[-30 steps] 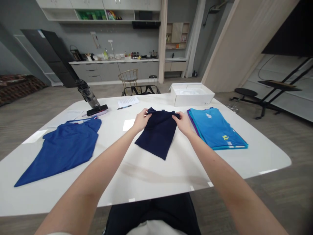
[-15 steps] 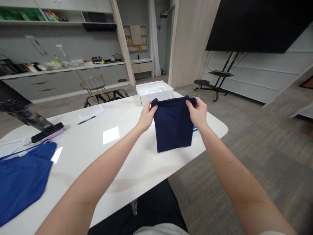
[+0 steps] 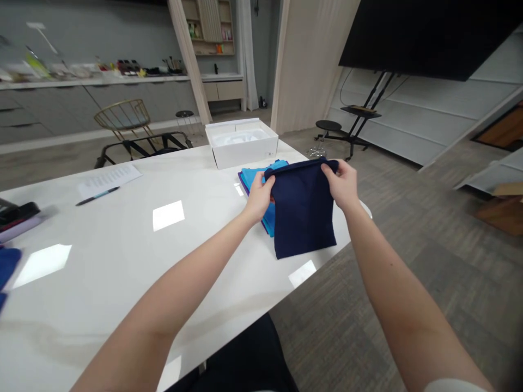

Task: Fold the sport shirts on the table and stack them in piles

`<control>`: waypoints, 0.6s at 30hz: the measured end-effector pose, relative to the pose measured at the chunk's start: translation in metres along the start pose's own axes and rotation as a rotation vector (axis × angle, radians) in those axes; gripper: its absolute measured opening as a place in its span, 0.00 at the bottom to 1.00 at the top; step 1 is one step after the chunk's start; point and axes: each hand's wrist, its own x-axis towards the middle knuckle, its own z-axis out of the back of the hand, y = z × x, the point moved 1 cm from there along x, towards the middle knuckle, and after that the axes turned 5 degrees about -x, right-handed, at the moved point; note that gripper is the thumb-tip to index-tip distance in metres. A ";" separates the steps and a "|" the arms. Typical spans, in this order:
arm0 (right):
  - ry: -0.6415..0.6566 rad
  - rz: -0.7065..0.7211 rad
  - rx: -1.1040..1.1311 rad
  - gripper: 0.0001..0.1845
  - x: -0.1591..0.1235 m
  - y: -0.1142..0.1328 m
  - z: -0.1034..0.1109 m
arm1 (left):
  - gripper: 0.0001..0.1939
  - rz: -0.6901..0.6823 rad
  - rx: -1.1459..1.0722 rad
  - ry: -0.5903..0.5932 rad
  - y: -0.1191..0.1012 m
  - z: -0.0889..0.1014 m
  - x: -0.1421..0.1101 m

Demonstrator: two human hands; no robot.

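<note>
Cloth in royal blue (image 3: 8,264) lies cut off at the left edge of the view on the white table (image 3: 204,228), with a black-and-lilac object (image 3: 19,220) behind it. Rightward come a pen (image 3: 97,196) beside a printed sheet (image 3: 109,179), and a black chair (image 3: 143,146) beyond the far edge. The left hand (image 3: 260,196) pinches one top corner of a folded navy cloth (image 3: 304,212), which hangs upright over the table's right part and blocks much of a folded stack (image 3: 250,177) in blue and purple. The right hand (image 3: 342,182) grips the opposite top corner. Past it, a round stool (image 3: 328,125) stands near a screen (image 3: 417,38).

As for containers, a wall cabinet (image 3: 210,22) holds small packages; a white box (image 3: 245,154) stands open behind the stack, something pale and glossy inside; a brown box (image 3: 504,212) sits far right, contents indistinct.
</note>
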 end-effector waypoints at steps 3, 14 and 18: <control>-0.025 0.097 -0.004 0.18 0.035 0.006 -0.010 | 0.12 -0.040 -0.030 -0.013 -0.021 0.002 0.023; 0.402 -0.251 -0.264 0.12 0.070 -0.060 -0.155 | 0.07 0.296 0.052 -0.326 0.046 0.065 0.115; 0.395 -0.282 -0.326 0.13 0.065 -0.081 -0.168 | 0.14 0.196 0.167 -0.340 0.059 0.077 0.125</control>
